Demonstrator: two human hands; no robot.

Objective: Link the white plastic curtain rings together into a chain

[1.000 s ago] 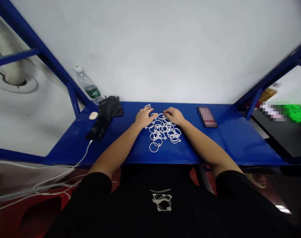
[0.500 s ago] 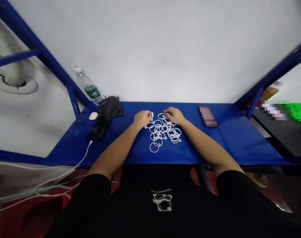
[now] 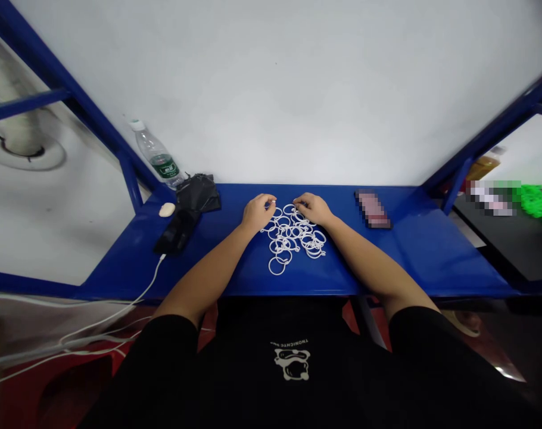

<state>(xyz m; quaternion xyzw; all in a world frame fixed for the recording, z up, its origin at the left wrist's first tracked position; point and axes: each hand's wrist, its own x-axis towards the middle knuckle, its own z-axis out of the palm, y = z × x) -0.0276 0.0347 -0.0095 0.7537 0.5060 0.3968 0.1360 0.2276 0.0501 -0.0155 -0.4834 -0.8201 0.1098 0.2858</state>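
A pile of several white rings (image 3: pixel 293 238) lies in the middle of the blue table (image 3: pixel 387 262). My left hand (image 3: pixel 257 212) rests at the pile's far left edge, fingers curled and pinched on a white ring. At the pile's far right edge my right hand (image 3: pixel 314 208) has its fingers bent down onto the rings, pinching one of them. Both forearms reach in from the near edge.
A plastic water bottle (image 3: pixel 157 156) stands at the back left beside a crumpled black bag (image 3: pixel 198 192). A small white object (image 3: pixel 167 209) and a black phone on a white cable (image 3: pixel 175 233) lie left. A blurred flat object (image 3: pixel 373 209) lies right. Green items (image 3: pixel 539 204) sit far right.
My left hand lost the ring that stuck up past its fingers a second ago; it drew back, closed, then edged forward again onto the pile. The right hand barely moved.
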